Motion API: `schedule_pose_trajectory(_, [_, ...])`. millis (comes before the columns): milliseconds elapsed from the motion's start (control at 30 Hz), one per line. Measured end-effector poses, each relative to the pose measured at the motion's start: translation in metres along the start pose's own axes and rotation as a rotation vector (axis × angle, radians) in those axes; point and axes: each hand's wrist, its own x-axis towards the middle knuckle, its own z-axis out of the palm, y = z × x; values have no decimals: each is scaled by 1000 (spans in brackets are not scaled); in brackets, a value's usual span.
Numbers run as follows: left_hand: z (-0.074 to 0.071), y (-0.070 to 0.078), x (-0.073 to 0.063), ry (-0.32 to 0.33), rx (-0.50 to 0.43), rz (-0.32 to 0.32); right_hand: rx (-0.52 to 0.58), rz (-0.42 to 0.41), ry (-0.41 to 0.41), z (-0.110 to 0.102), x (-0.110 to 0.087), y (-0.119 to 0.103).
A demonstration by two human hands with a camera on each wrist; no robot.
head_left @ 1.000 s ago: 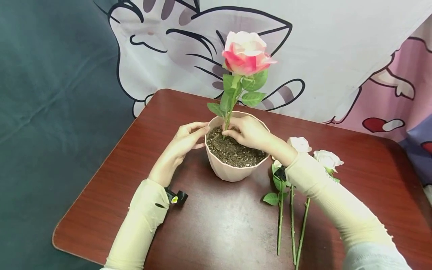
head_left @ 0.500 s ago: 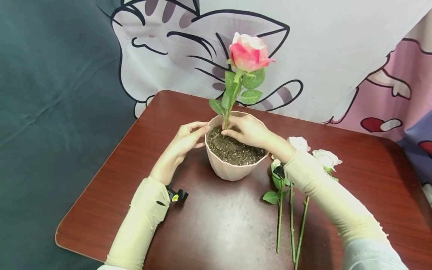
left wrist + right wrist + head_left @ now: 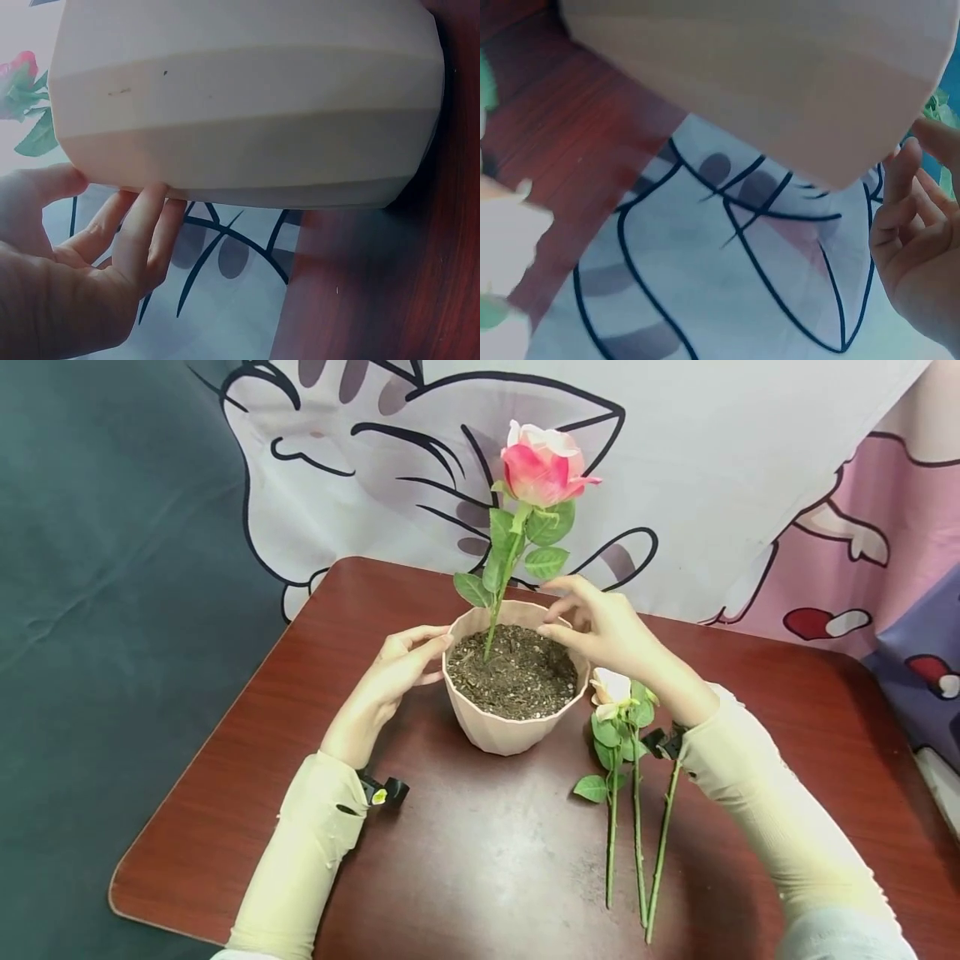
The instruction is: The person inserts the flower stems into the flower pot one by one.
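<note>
A pink-and-white rose (image 3: pixel 543 468) stands in the dark soil (image 3: pixel 517 685) of a pale pink faceted flowerpot (image 3: pixel 498 731), its stem leaning slightly right. My left hand (image 3: pixel 393 672) touches the pot's left side near the rim. In the left wrist view, the thumb and fingertips of that hand (image 3: pixel 90 262) rest against the pot wall (image 3: pixel 247 120) without wrapping round it. My right hand (image 3: pixel 611 622) is over the pot's right rim, fingers loosely bent, apart from the rose stem. Nothing shows between those fingers; the right wrist view has the hand (image 3: pixel 919 232) beside the rim.
To the right of the pot, several cut white roses (image 3: pixel 613 689) lie on the brown table (image 3: pixel 487 860), their stems pointing toward me. My right forearm passes over part of them. Behind the table hangs a cat-print cloth (image 3: pixel 330 518); a dark green cloth (image 3: pixel 127 610) covers the left side.
My right hand has let go of the rose stem and moved right to the rim. The rose stands by itself. My left hand has stayed at the pot.
</note>
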Motion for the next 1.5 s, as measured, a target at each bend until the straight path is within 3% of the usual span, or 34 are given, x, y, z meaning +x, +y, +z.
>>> schedule_pose_trajectory(267, [-1,-2,3,-31,-10,4,-76,43,63,-8,-54,11])
schedule_pose_trajectory(533, [-5,-2,7,-59,4,-3,-117,152,107,-3,-107,12])
schedule_pose_trajectory(667, [-5,-2,9,-56,10,1,-140,200,84,7,-133,14])
schedule_pose_trajectory(867, [-5,-3,10,-52,3,-6,-123,361,39,29,-176,12])
schedule_pose_trajectory(1000, [-6,-4,10,-58,4,-5,-54,500,-75,44,-200,7])
schedule_pose_trajectory(1100, [-7,-4,9,-65,-1,-5,36,620,-180,51,-210,1])
schedule_pose_trajectory(1200, [-7,-4,9,-68,-7,-5,61,688,-235,54,-215,-5])
schedule_pose_trajectory(1500, [-8,-5,10,-73,-13,-2,84,803,-259,67,-210,-18])
